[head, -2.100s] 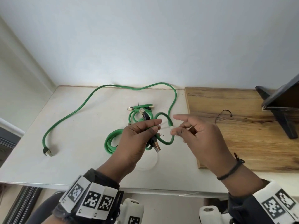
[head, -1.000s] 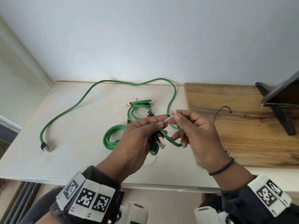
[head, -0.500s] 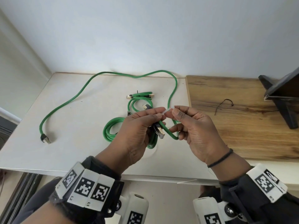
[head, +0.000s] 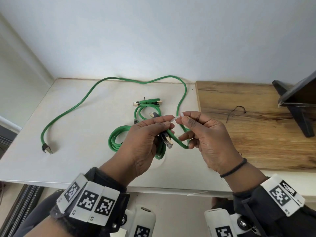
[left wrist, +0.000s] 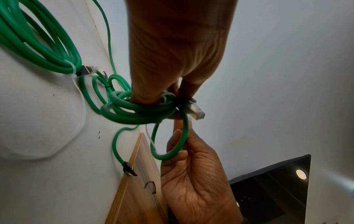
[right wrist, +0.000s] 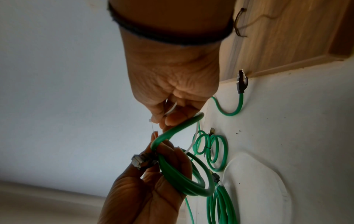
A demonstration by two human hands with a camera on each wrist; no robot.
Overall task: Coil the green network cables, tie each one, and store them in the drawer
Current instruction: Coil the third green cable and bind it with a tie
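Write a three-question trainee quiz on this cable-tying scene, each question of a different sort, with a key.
1. True or false: the left hand grips a coiled green cable lifted off the white table.
2. Multiple choice: the right hand pinches A) a black plug, B) a white zip tie, C) a pair of scissors.
3. Fill in: the long uncoiled cable lies on the ____ table.

Key: 1 true; 2 B; 3 white.
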